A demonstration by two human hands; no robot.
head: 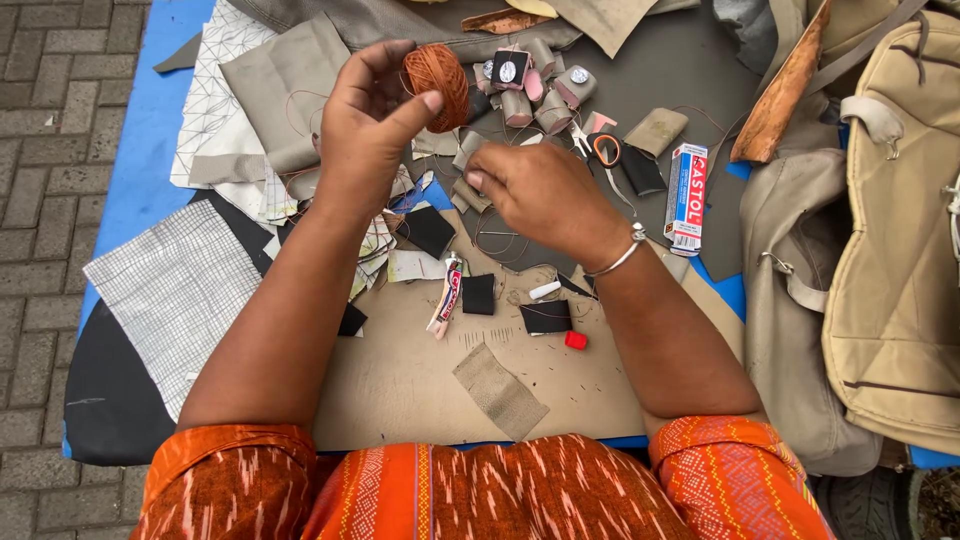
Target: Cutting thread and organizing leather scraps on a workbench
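Observation:
My left hand is raised over the work surface and grips a ball of brown thread between thumb and fingers. My right hand, with a metal bangle at the wrist, hovers just below and to the right, fingers pinched together on what looks like the thread's loose end; the strand itself is too thin to see clearly. Loops of brown thread lie on the tan board under that hand.
Grey and checked fabric pieces spread to the left. Small black patches, a glue tube, a red cap, a glue box, orange-handled scissors and small fabric pouches lie about. Beige bags fill the right.

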